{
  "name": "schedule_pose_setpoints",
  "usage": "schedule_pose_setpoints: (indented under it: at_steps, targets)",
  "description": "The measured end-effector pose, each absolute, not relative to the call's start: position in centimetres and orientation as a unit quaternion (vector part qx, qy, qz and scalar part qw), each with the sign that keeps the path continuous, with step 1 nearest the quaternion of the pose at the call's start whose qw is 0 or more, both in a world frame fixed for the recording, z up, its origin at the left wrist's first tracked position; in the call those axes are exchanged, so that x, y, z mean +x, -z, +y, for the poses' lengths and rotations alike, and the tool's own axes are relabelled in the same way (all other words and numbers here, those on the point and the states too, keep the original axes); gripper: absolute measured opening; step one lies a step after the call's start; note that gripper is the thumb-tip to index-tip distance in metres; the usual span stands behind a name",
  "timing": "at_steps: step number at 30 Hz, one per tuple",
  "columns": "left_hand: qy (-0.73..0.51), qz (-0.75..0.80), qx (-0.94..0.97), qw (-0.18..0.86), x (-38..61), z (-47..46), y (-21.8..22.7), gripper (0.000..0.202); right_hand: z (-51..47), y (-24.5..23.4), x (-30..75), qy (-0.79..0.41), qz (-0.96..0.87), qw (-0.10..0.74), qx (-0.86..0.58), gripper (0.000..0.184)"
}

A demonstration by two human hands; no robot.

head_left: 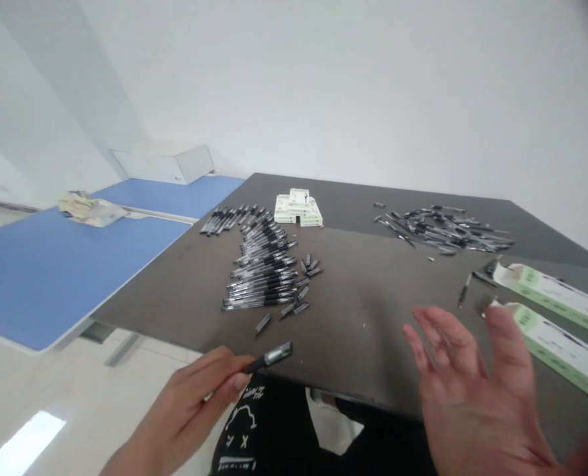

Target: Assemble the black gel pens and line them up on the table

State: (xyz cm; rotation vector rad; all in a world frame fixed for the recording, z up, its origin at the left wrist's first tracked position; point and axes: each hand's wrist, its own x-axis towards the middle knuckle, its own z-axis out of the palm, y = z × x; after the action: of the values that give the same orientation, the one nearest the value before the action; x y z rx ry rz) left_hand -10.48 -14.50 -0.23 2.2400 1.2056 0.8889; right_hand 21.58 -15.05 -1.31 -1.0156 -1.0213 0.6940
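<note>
My left hand pinches a black pen near the table's front edge; its capped-looking end points right. My right hand hovers over the front right of the table, fingers spread, holding nothing. Ahead of my left hand lies a stack of clear-barrelled pens, laid side by side in a long row. Several loose dark pen caps are scattered along its right side, and one cap lies closer to me. Beyond my right hand, a single pen rests near two green-and-white boxes.
A loose heap of pens and dark parts covers the back right of the dark table. Small white-green boxes are stacked at the back. Long green-and-white boxes lie at right. A lower blue table stands left.
</note>
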Motion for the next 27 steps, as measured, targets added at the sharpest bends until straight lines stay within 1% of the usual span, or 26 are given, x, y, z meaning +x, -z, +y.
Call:
schedule_pose_setpoints:
  at_steps: [2, 3, 5, 7, 9, 13, 17, 20, 24, 27]
  targets:
    - [-0.315, 0.456, 0.816, 0.167, -12.9, -13.9, 0.6, 0.025, -14.7, 2.7, 22.5, -0.281, -0.457, 0.703, -0.467, 0.095]
    - [-0.310, 0.462, 0.819, 0.139, -13.9, -13.6, 0.7, 0.025, -14.5, 3.3, 22.9, -0.275, -0.456, 0.710, -0.460, 0.091]
    - [-0.293, 0.468, 0.828, 0.096, -15.1, -12.8, 0.7, 0.024, -14.2, 4.4, 23.5, -0.282, -0.462, 0.712, -0.448, 0.074]
    - [-0.276, 0.466, 0.838, 0.062, -15.4, -11.8, 0.8, 0.023, -13.9, 5.3, 23.9, -0.283, -0.484, 0.686, -0.464, 0.055]
    - [-0.263, 0.455, 0.850, 0.038, -15.2, -10.8, 1.0, 0.023, -13.8, 5.9, 23.9, -0.259, -0.516, 0.635, -0.514, 0.046]
    - [-0.247, 0.444, 0.861, 0.023, -14.3, -8.9, 1.9, 0.020, -13.8, 6.7, 23.8, -0.188, -0.582, 0.527, -0.590, 0.044]
    - [-0.243, 0.443, 0.863, 0.025, -14.0, -7.7, 2.6, 0.014, -13.5, 7.0, 24.0, -0.133, -0.626, 0.468, -0.609, 0.040]
    - [-0.246, 0.447, 0.860, 0.025, -14.2, -7.3, 2.8, 0.013, -13.1, 6.7, 23.8, -0.109, -0.650, 0.452, -0.601, 0.031]
    - [-0.249, 0.453, 0.856, 0.028, -14.3, -6.8, 3.1, 0.014, -12.2, 5.9, 22.9, -0.077, -0.704, 0.444, -0.548, 0.019]
    - [-0.253, 0.457, 0.852, 0.032, -14.0, -6.5, 3.4, 0.016, -11.5, 5.2, 22.0, -0.067, -0.736, 0.432, -0.516, 0.014]
